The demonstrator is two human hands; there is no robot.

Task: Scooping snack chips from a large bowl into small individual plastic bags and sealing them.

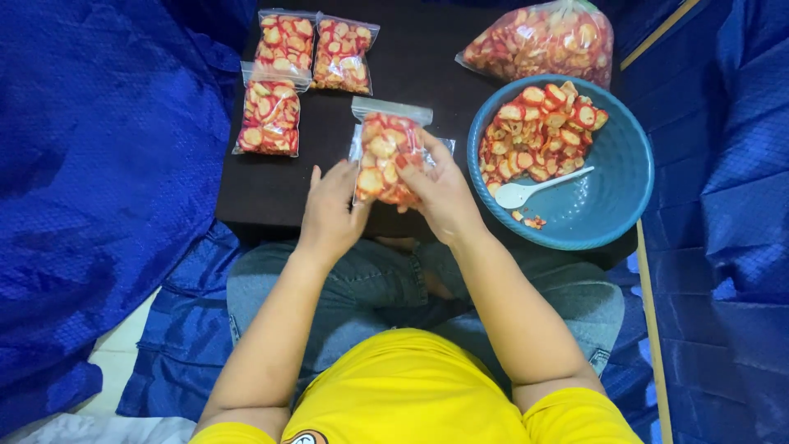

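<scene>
Snack packing at a low dark table (271, 193): I clamped my left hand (330, 212) and right hand (442, 193) around a filled clear pouch (386, 148), held upright just above the table's near edge. Three packed pouches (283, 78) lay flat at the far left; the blue bowl (612, 201), with its white spoon (534, 189), was roughly half full, and a big bag of chips (542, 39) waited behind. Open tabletop lay between pouches and bowl; blue tarpaulin (90, 181) crowded both sides.

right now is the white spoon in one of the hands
No, the spoon lies in the blue bowl, while both the left hand and right hand hold a small bag of chips.
</scene>
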